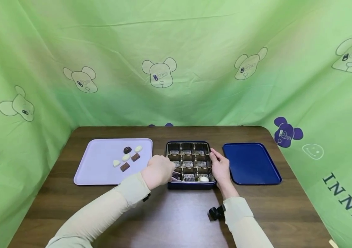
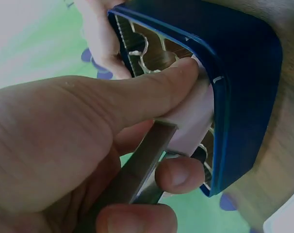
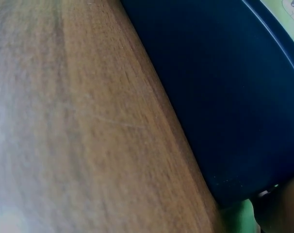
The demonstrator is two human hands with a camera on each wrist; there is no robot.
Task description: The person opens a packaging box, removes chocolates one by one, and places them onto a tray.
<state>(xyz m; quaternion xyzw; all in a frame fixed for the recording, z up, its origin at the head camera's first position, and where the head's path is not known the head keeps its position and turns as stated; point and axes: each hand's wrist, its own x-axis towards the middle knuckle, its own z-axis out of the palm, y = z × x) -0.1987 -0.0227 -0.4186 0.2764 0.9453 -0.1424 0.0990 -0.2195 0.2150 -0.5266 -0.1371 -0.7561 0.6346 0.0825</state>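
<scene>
In the head view a navy box point(image 1: 191, 186) holds a gold-and-dark divided insert. My left hand point(image 1: 158, 170) is at its front left corner. Its thumb and fingers grip a pair of tongs point(image 2: 152, 150) with metal arms and pale pink tips point(image 2: 195, 116). These tips reach down into the front left compartment, where a dark chocolate point(image 1: 176, 175) shows beside them, partly hidden. My right hand point(image 1: 220, 168) holds the box by its right side, thumb along the rim. A white chocolate point(image 1: 203, 179) sits in the front right compartment.
On the left lies a lilac tray point(image 1: 101, 155) with several white, brown and dark chocolates on its right half. A navy lid or tray point(image 1: 251, 163) lies right of the box. Green printed cloth point(image 1: 194, 103) surrounds the wooden table point(image 1: 188, 220).
</scene>
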